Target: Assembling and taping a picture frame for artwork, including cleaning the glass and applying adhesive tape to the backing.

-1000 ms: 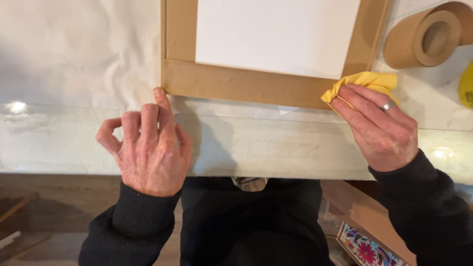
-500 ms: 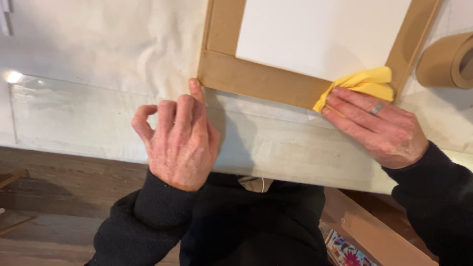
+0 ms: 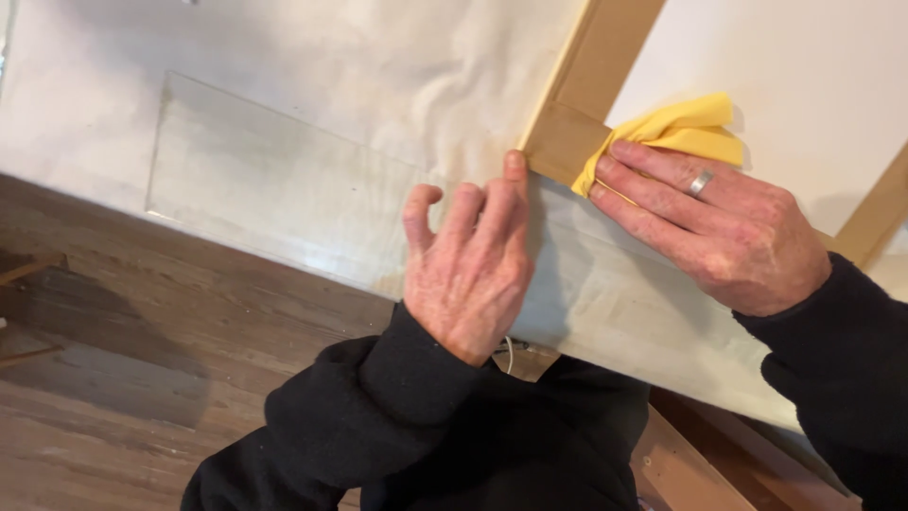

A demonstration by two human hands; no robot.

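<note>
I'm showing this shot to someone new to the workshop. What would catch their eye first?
The bright yellow cloth, pressed by the right hand onto the brown frame near its corner, upper right. Next, the left hand at centre, one fingertip touching the frame's corner, above the white-covered table.

looks like a home craft or framing setup: a worktable (image 3: 284,123) covered in white paper with a clear sheet over its edge, a brown-bordered frame (image 3: 605,66) just above the hands, wood plank floor (image 3: 113,378) below.
</note>
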